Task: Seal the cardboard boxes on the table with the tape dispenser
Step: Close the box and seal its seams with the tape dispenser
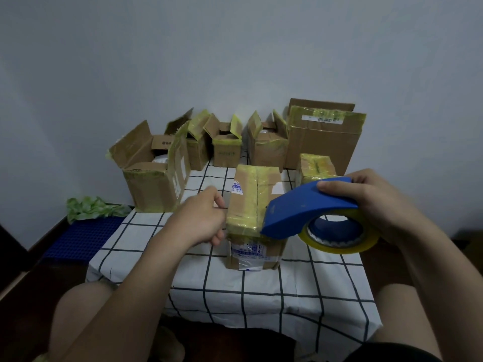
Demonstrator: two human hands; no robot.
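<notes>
At right of centre in the frame, the right hand (371, 202) was curled over the blue tape dispenser (300, 207), thumb on the upper shell and fingers wrapped round the yellowish tape roll (366, 242) beneath. At left of centre, the left hand (201, 218) lay against the left side of the cardboard box (251, 189) with its fingers curled; whether it gripped the box or a tape end could not be told.

The dispenser's long axis slanted from upper right down to lower left, its nose pointing left and meeting the near top edge of the box. The box stood mid-counter (261, 296), flaps shut, its long axis and taped seam running up the frame.

This looked like the close of one strip, or the start of another. The next move probably called for steadying the box and tearing the tape against the blade.

Behind, along the wall, open boxes (154, 176) with raised flaps seemed unsealed.
</notes>
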